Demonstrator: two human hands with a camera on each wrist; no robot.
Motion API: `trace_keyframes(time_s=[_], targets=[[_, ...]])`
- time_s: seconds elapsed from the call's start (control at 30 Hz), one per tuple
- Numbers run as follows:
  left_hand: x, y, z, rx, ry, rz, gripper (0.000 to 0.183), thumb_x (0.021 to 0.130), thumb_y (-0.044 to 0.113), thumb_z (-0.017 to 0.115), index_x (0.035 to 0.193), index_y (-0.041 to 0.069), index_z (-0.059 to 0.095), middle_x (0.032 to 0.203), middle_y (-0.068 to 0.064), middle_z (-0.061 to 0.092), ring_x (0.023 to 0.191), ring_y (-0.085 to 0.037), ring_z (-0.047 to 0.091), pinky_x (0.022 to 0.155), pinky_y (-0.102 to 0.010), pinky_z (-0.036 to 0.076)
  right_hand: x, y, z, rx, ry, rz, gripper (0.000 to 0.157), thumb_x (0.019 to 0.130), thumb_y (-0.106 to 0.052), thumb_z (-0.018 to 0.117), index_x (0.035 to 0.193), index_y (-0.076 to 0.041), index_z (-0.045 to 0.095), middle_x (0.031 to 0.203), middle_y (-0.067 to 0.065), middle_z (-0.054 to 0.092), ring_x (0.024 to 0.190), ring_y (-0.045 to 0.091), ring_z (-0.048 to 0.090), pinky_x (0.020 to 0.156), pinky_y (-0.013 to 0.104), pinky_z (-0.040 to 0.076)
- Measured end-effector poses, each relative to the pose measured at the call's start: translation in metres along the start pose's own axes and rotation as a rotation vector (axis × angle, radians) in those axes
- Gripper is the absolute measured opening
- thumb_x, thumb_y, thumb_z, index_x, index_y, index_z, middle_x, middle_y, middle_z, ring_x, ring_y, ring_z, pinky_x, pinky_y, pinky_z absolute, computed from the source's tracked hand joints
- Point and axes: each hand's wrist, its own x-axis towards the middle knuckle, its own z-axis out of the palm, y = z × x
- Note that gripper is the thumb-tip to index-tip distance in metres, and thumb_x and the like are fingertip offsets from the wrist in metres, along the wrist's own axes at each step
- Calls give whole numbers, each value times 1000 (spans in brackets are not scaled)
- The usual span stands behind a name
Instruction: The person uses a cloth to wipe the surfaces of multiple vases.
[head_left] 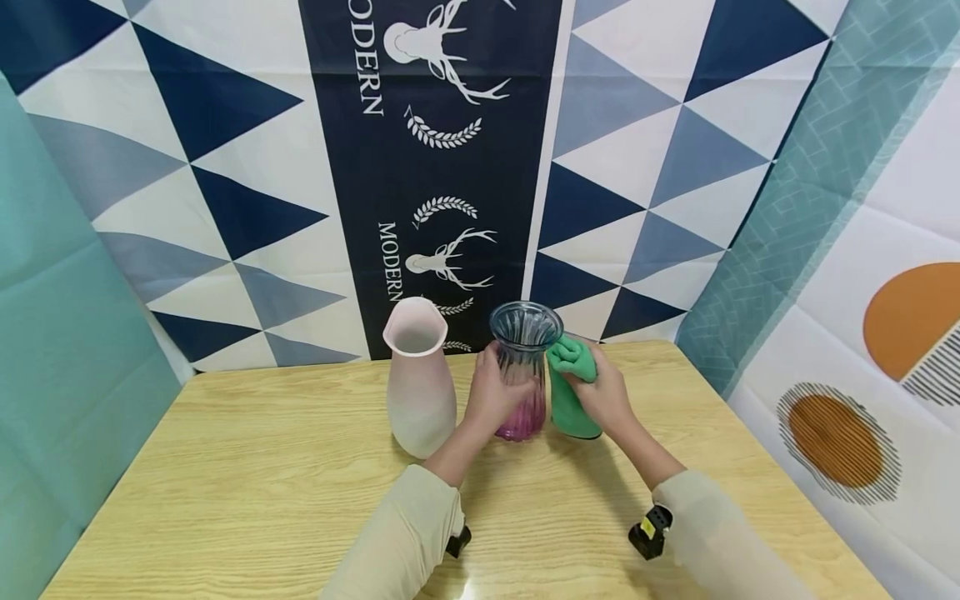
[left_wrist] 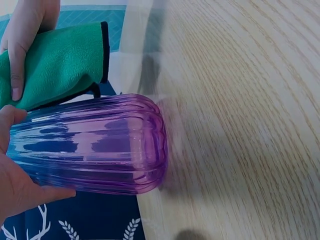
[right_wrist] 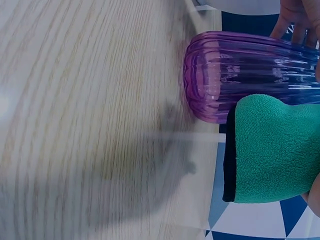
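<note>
A ribbed glass vase (head_left: pixel 527 333), blue-grey at its flared rim and pink-purple at the base, stands upright near the back of the table. My left hand (head_left: pixel 501 390) grips it around the middle from the left, thumb across the front. My right hand (head_left: pixel 602 390) holds a folded green cloth (head_left: pixel 572 400) close against the vase's right side. In the left wrist view the cloth (left_wrist: pixel 70 62), with its black edging, lies along the glass. From the right wrist, the cloth (right_wrist: pixel 275 150) overlaps the lower side of the purple vase (right_wrist: pixel 240 75).
To the left of the glass vase stands a pale pinkish-white vase (head_left: pixel 422 392), near my left forearm. The light wooden table (head_left: pixel 285 483) ends at a patterned backdrop (head_left: pixel 450 167) close behind both vases. Teal and white hangings flank the sides.
</note>
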Motion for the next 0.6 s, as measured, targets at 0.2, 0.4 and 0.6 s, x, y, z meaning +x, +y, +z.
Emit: trace_keyframes(time_s=[0.2, 0.4, 0.6], targets=[[0, -1, -2, 21, -19, -8, 79, 75, 27, 74, 138, 1, 34, 134, -17, 45, 124, -29, 48, 105, -42, 40, 1, 0, 6, 9, 6, -12, 50, 81, -9, 71, 128, -5, 52, 123, 21, 59, 115, 37, 54, 95, 51, 44], [0, -1, -2, 22, -24, -20, 80, 75, 29, 73, 139, 2, 34, 136, -17, 45, 126, -29, 47, 106, -43, 39, 0, 1, 6, 1, -22, -14, 51, 82, -10, 71, 129, -7, 52, 124, 21, 59, 116, 39, 54, 96, 52, 43], [0, -1, -1, 13, -23, -9, 79, 75, 28, 74, 138, 1, 35, 135, -18, 45, 126, -30, 47, 106, -44, 39, -4, 5, 5, -59, -94, 1, 49, 82, -10, 70, 128, -7, 53, 122, 22, 59, 112, 40, 56, 93, 54, 45]])
